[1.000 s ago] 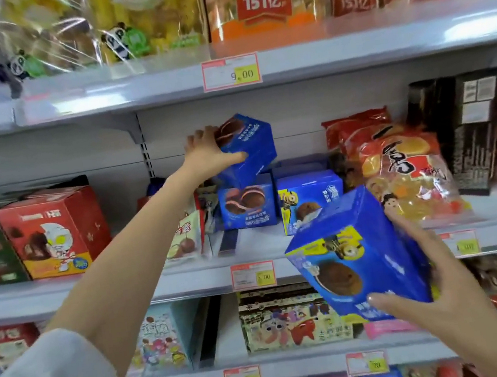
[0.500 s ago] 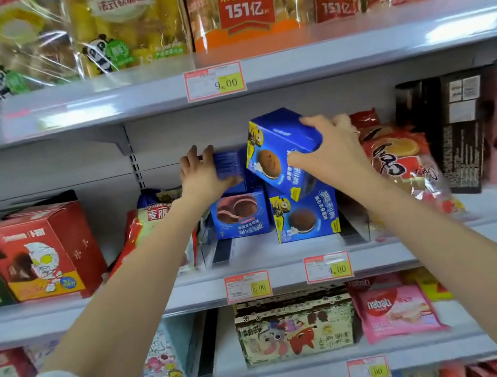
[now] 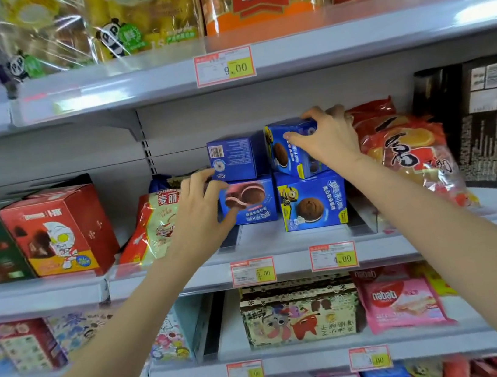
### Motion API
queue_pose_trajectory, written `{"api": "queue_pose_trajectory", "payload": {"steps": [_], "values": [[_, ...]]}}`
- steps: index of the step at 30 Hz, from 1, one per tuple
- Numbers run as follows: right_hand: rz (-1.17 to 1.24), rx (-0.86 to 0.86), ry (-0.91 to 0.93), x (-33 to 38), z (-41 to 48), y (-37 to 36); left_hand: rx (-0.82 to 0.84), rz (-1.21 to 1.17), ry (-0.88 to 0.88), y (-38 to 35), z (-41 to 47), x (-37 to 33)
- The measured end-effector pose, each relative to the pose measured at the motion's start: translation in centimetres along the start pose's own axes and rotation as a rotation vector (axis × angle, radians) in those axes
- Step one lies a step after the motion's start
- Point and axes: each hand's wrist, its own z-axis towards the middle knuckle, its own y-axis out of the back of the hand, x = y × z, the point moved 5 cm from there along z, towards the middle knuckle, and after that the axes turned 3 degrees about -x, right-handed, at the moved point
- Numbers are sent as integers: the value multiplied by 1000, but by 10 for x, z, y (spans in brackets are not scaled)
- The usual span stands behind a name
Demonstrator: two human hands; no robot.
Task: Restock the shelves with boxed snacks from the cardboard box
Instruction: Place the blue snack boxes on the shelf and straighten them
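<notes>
Blue cookie box with a yellow cartoon figure at its top corner sits tilted on a second blue box of the same print, which stands upright on the middle shelf near its front edge. The right hand grips the tilted box from above – fingers curled over its top, thumb pressed on the front face. Just to the left stands another stack of two: a barcode-side blue box rests squarely on a pink-cream blue box, and the two stacks touch or nearly touch side by side. The left hand is beside this left stack with its fingers loosely spread and gripping nothing; its thumb lies across the lower left corner of the pink-cream blue box, and a fingertip reaches the bottom corner of the barcode-side blue box. To the right of the stacks a red snack bag leans towards the shelf's front edge, with a black box beyond it. To the left lies a red-and-cream bag, partly behind the left wrist, and further along stands a red carton printed with a silver cartoon hero. On the shelf's front edge, price tags reading 5.00 and 4.00 hang below the two stacks – the printing is somewhat blurred.
</notes>
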Motion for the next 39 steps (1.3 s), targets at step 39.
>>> {"api": "queue_pose_trajectory", "payload": {"steps": [39], "values": [[287, 148, 459, -36, -234, 23, 294, -415, 97, -35, -172, -68]]}}
